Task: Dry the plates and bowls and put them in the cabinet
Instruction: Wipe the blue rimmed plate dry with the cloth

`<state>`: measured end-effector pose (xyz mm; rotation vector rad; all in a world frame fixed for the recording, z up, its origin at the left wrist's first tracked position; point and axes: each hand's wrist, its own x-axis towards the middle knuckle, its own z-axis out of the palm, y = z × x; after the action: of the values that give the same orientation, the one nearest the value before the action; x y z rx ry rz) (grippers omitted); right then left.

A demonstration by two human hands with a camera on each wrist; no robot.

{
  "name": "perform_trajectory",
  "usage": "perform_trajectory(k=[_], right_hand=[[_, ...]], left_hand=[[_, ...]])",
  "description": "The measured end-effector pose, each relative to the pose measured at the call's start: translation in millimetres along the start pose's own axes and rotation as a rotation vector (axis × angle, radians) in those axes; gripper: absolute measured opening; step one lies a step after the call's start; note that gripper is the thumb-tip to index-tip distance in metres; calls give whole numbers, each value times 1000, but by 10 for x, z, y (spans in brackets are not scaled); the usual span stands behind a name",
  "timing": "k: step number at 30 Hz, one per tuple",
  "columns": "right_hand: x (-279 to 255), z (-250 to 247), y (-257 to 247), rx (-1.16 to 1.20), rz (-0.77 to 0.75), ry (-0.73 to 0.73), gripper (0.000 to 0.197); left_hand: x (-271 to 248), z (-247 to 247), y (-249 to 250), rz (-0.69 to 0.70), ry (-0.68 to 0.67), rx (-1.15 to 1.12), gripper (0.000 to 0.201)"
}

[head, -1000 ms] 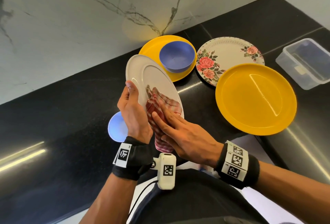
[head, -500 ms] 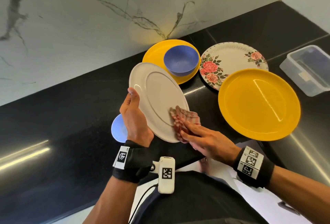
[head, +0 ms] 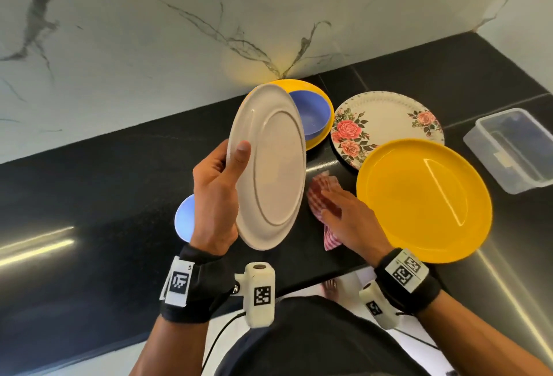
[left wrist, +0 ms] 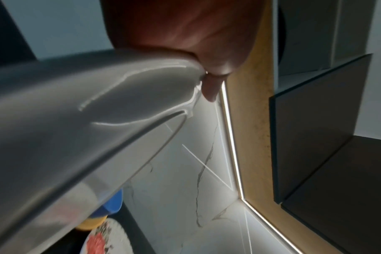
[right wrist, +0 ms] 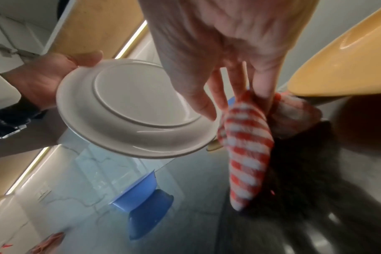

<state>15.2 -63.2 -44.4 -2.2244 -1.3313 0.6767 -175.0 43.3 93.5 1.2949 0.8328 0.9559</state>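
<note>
My left hand (head: pixel 232 163) grips a white plate (head: pixel 272 166) by its rim, thumb on the underside, and holds it tilted on edge above the black counter (head: pixel 104 196). The same plate fills the left wrist view (left wrist: pixel 54 128) and shows its underside in the right wrist view (right wrist: pixel 130 110). To the plate's right, my right hand (head: pixel 335 205) rests with straight fingers on a red checked cloth (head: pixel 317 193) that lies crumpled on the counter. The right wrist view shows that cloth (right wrist: pixel 248 154) under my fingertips (right wrist: pixel 207 111).
A yellow plate (head: pixel 425 199) lies right of the cloth, a floral plate (head: pixel 386 112) behind it. A blue bowl (head: pixel 311 115) sits in another yellow plate (head: pixel 321 136) by the marble wall. Another blue bowl (head: pixel 184 220) stands behind my left hand. A clear lidded box (head: pixel 514 148) is far right.
My right hand has taken the cloth off the plate and down onto the counter. My left hand has lifted the plate higher and turned it more on edge.
</note>
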Motion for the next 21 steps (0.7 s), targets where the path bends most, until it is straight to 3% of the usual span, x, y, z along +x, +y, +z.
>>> perform_trajectory(k=[3,5,7,9,11,13,17,21], right_hand=[[52,-78,-104,-86,-119,-62,51],[87,-175,-161,-94,-127,-29,47],[128,-305,-250,67,-103,26,46],[168,-458,-366,414,-109,47,58],[220,-641,-488,796,-134,-1,68],[270,-842,-584,1028,-150,-97,72],[320,-1133,-709,1113,-244,-223,65],[264,-1254,-790,1120,-318,-292,68]], left_hand=[[-72,-21,174,99,-57,114,23],[-128,-32,255,152,-62,220,28],[-184,-29,314,210,-64,327,31],[-237,-17,347,271,-81,425,30],[-295,-22,359,310,-94,497,32],[-351,-34,353,367,-114,578,34],[-488,-49,351,568,-188,759,43],[-614,-134,438,649,-263,892,40]])
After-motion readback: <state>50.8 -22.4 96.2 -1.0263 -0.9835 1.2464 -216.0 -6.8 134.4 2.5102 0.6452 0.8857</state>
